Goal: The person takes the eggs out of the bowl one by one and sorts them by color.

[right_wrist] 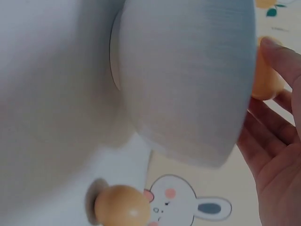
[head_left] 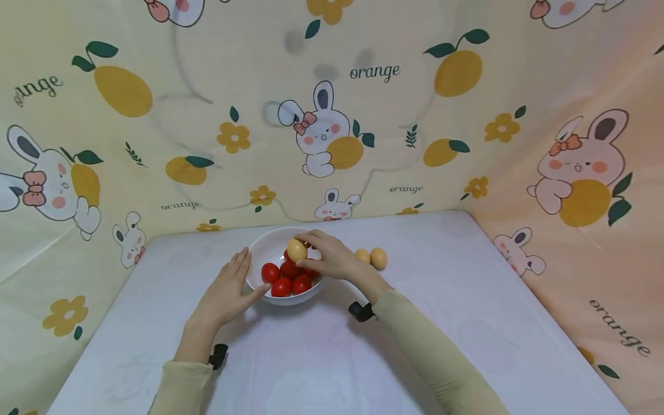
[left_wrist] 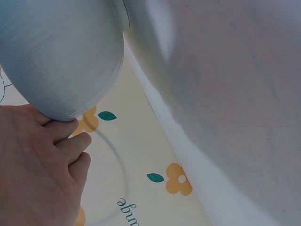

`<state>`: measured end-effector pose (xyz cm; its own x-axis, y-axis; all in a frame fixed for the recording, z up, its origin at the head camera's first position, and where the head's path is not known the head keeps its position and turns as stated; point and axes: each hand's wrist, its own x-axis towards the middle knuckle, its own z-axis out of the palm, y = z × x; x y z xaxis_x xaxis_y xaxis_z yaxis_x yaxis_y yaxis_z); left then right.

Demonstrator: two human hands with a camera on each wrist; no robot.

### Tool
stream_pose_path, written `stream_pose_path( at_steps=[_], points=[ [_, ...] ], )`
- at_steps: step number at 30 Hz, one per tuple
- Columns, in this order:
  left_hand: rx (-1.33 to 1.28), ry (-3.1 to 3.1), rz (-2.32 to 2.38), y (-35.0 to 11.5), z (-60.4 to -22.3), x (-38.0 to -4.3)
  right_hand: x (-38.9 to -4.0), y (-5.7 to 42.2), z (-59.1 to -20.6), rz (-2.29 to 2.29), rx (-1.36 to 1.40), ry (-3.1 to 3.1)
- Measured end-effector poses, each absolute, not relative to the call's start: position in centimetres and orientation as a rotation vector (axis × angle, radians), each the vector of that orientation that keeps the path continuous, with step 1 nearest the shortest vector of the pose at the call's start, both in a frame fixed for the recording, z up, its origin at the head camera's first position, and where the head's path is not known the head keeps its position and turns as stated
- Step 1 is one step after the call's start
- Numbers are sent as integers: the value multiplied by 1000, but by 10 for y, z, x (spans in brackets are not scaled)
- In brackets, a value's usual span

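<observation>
A white bowl (head_left: 275,245) stands toward the back of the table, holding several small red tomatoes (head_left: 282,287). Above them, inside the rim, my right hand (head_left: 332,256) pinches a light-brown egg (head_left: 297,251) between thumb and fingers. In the right wrist view this egg (right_wrist: 267,77) shows just past the bowl's edge. My left hand (head_left: 223,297) rests against the bowl's left side, fingers extended along the outside and the thumb at the front rim. From the left wrist, its fingertips (left_wrist: 80,141) meet the bowl's outer wall.
Two more eggs (head_left: 378,258) lie on the white tabletop (head_left: 441,323) right of the bowl, partly behind the right wrist. A patterned cloth wall (head_left: 249,86) with rabbits and oranges rises at the back and sides.
</observation>
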<state>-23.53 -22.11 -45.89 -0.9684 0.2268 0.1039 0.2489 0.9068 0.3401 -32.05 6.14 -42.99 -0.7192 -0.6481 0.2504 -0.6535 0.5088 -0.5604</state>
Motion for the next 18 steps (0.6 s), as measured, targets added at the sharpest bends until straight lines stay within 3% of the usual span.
stream_pose_path(
  at_steps=[18],
  points=[
    [-380, -2993, -552, -222, -461, -236, -311, 121, -435, 1130, 988, -2515]
  ],
)
